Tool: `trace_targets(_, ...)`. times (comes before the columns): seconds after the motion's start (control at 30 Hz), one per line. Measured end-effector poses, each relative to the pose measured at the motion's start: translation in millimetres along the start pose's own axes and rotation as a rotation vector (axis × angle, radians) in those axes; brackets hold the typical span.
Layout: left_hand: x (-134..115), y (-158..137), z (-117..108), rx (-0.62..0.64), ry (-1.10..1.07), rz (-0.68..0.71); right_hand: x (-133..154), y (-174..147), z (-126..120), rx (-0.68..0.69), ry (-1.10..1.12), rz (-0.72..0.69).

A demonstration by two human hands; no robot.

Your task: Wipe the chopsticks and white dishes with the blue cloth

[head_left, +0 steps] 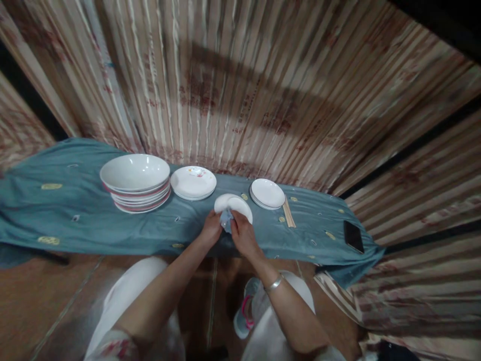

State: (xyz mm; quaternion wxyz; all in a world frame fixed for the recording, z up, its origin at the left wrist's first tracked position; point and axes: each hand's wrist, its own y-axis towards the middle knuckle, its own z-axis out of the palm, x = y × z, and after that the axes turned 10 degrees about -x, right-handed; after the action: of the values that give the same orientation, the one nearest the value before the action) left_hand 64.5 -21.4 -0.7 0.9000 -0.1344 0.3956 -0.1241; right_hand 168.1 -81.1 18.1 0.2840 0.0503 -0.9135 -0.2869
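Near the front middle of the table, a small white plate [222, 200] is in my left hand [212, 228], which is closed on its near left edge. A second round white shape, perhaps another plate [242, 206], overlaps it on the right; I cannot tell whether the two are separate. My right hand [242, 233] is closed on a crumpled light blue cloth [226, 219], pressed against the plate. Both hands are close together, and the cloth and fingers hide the near part of the plate.
A tall stack of white bowls [135, 173] stands at the left, beside white plates with a floral print [193, 181]. To the right are small stacked plates [267, 193], wooden chopsticks [289, 214] and a black phone [353, 236]. A teal cloth [143, 233] covers the narrow table; curtains [225, 90] hang behind.
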Motion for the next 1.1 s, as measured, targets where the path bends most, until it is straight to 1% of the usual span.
trace_targets(0.13, -7.5, -11.5, 8.0, 0.017, 0.044, 0.049, 1.8, 6.5, -4.8, -0.088, 0.076, 0.047)
trace_targets(0.3, -18.5, -23.2, 21.1, 0.07, 0.113, 0.114, 8.3, 12.3, -17.3, -0.178, 0.19, 0.09)
trace_targets(0.4, -23.3, -27.6, 28.5, 0.096, 0.184, 0.216, 9.9, 14.3, -24.7, -0.217, 0.266, 0.145)
trace_targets(0.5, -26.1, -30.1, 30.7, 0.111, 0.368, 0.363, 8.3, 16.5, -28.6, -0.248, 0.362, 0.241)
trace_targets(0.6, -27.6, -31.7, 27.1, 0.122, 0.564, 0.476, 3.8, 18.8, -27.7, -0.257, 0.489, 0.377)
trace_targets(0.67, -27.4, -32.1, 22.8, 0.133, 0.657, 0.518, -0.3, 19.9, -25.1, -0.26, 0.596, 0.482)
trace_targets(0.83, -19.0, -29.4, 7.6, 0.245, 0.775, 0.642, -15.2, 22.3, -21.2, -0.303, 0.806, 0.751)
trace_targets(0.9, -13.8, -27.4, 0.3, 0.311, 0.875, 0.707, -22.5, 24.2, -22.1, -0.334, 0.837, 0.807)
trace_targets(0.97, -9.7, -25.7, -6.6, 0.364, 1.023, 0.766, -29.9, 26.4, -22.7, -0.348, 0.842, 0.833)
trace_targets(1.1, -6.1, -24.5, -17.1, 0.483, 1.339, 0.861, -43.3, 27.7, -17.6, -0.283, 0.791, 0.865)
